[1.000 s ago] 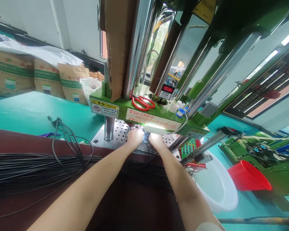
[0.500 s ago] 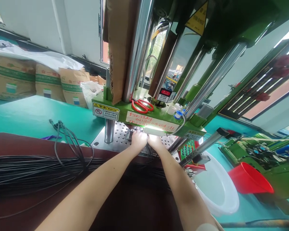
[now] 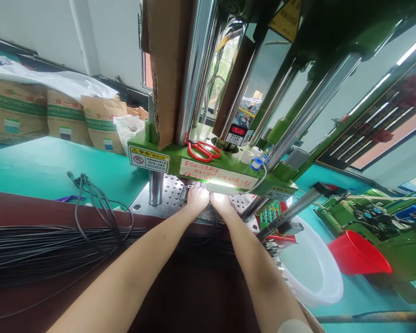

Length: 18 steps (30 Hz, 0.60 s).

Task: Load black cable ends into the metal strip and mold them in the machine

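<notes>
Both my hands reach under the green press head, close together over the perforated metal plate (image 3: pixel 169 192). My left hand (image 3: pixel 198 199) shows its back, with fingers curled down beside a metal block (image 3: pixel 183 192); what they hold is hidden. Next to it, my right hand (image 3: pixel 221 201) is brightly lit by the lamp (image 3: pixel 222 189) above. Its fingertips are hidden from view too. Several black cables (image 3: pixel 213 219) hang from the plate edge just below the hands.
Red-handled scissors (image 3: pixel 204 151) lie on the press (image 3: pixel 173 167). A bundle of black cables (image 3: pixel 55 247) covers the brown table (image 3: pixel 7 206) at left. To the right stand a white tub (image 3: pixel 333 282), a red bucket (image 3: pixel 360 254) and a control panel (image 3: pixel 270 214). Paper sacks (image 3: pixel 104 120) stand behind.
My hands stay at the plate, with the left one shifted slightly. The whole view has moved a little; nothing else visibly differs.
</notes>
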### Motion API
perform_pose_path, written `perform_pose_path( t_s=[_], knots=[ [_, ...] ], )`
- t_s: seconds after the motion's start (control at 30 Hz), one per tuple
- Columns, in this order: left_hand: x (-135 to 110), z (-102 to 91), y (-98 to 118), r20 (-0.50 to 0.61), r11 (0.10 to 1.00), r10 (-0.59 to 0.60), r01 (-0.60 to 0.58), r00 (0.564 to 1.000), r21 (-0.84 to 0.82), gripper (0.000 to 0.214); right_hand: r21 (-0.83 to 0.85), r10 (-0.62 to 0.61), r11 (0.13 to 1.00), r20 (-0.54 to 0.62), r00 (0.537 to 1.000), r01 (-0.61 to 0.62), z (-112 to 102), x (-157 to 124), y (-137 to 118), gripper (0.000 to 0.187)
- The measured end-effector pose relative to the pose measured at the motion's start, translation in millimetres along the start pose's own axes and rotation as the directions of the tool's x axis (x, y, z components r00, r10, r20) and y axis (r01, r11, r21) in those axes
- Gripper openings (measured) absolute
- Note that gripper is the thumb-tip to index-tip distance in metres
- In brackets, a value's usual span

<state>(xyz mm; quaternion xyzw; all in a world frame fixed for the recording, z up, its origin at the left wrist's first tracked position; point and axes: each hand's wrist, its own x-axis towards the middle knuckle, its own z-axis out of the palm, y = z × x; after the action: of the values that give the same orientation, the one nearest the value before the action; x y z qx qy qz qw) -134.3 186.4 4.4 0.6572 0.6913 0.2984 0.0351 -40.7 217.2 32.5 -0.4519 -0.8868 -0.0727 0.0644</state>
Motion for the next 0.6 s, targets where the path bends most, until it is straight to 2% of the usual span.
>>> perform_pose_path(
  t_s=[0.13, 0.23, 0.4, 0.47, 0.6],
  knots=[
    [-1, -6.2, -5, -0.032, 0.997, 0.082, -0.081, 0.996, 0.011, 0.034, 0.008, -0.078, 0.997, -0.008, 0.997, 0.078, -6, -10, 14, 0.032],
    [-2, -15.9, -16, -0.006, 0.979, 0.202, -0.202, 0.979, 0.008, 0.032, 0.028, -0.142, 0.990, 0.000, 0.990, 0.142, -7, -22, 26, 0.033],
    [0, -26.0, -36, 0.125, 0.891, 0.432, -0.444, 0.893, 0.091, 0.041, 0.062, -0.190, 0.980, 0.028, 0.981, 0.188, -6, -29, 32, 0.038],
    [1, -24.4, -40, 0.153, 0.878, 0.435, -0.456, 0.887, 0.147, 0.049, 0.070, -0.189, 0.980, 0.038, 0.981, 0.186, -5, -26, 32, 0.039],
    [1, -16.4, -41, 0.135, 0.908, 0.373, -0.391, 0.918, 0.151, 0.053, 0.085, -0.172, 0.982, 0.068, 0.983, 0.166, -1, -19, 29, 0.038]
  ],
)
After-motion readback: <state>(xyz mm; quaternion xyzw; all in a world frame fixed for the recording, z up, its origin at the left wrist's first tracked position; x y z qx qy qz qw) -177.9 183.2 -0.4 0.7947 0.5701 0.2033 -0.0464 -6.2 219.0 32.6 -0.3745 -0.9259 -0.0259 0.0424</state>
